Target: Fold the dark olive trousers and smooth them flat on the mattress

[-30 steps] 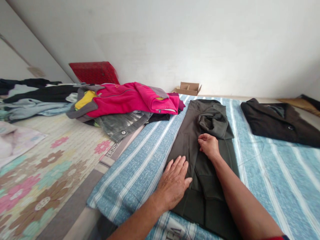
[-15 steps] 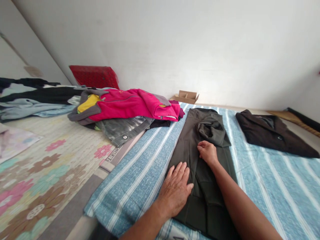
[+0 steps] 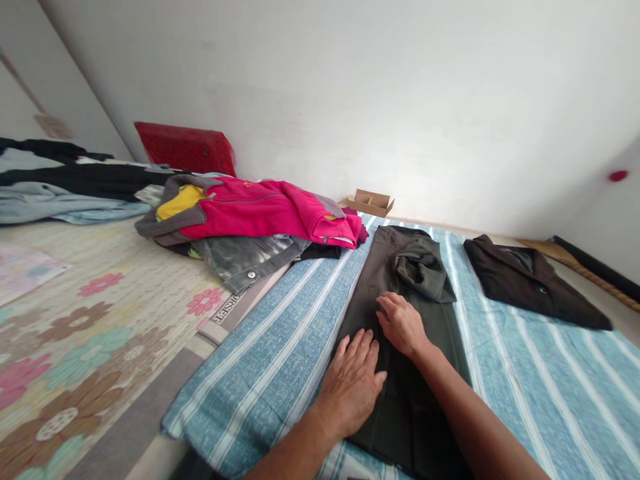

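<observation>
Dark trousers (image 3: 400, 333) lie lengthwise on a blue striped blanket (image 3: 280, 347), one part folded over near their far end. Left hand (image 3: 353, 383) rests flat on the trousers' left edge, palm down, fingers (image 3: 357, 347) straight and slightly spread, gripping nothing. Right hand (image 3: 403, 323) lies on the trousers just beyond the left hand, palm down, fingers extended and close together, pressing the cloth without pinching. Right of the trousers: a black garment (image 3: 530, 287) on the same blanket. Left of the trousers: a pink jacket (image 3: 260, 210) atop a clothes pile. Beyond the trousers: a small cardboard box (image 3: 371, 201) against the wall.
</observation>
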The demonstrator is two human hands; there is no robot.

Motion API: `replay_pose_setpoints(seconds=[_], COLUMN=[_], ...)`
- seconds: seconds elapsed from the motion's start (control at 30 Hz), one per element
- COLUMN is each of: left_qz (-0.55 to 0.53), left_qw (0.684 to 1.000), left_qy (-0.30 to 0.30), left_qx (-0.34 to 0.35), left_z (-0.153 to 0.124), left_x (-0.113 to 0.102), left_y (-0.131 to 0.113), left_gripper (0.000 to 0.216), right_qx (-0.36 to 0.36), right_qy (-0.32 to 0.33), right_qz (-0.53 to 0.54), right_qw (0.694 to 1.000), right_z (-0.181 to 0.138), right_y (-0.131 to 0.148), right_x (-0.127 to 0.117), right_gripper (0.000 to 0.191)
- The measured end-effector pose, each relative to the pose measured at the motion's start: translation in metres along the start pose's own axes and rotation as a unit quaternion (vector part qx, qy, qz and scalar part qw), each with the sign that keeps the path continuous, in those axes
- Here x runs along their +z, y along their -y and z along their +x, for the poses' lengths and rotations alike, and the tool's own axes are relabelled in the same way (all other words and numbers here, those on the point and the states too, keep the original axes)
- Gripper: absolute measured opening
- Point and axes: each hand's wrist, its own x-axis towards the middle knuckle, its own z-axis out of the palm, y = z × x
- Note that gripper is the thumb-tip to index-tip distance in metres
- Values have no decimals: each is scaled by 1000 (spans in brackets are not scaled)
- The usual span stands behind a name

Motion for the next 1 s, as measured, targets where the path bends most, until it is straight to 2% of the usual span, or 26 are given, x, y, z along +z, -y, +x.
replay_pose_setpoints(seconds=[0.1, 0.37, 1.0], left_qz=[-1, 6, 22], left_qw=[1000, 1000, 1000], left_qy=[-2, 1, 15], left_qx=[-6, -5, -10], left_z=[0, -1, 2], left_x=[1, 3, 1], left_y=[0, 0, -2], left_gripper=[48, 50, 49], right_qx=[-29, 36, 42], right_qy=[41, 82, 72], right_qz=[-26, -60, -45], right_qw=[998, 994, 995], right_z=[3, 2, 0], right_y=[-6, -20, -19], right_x=[9, 32, 27], right_gripper=[39, 55, 56])
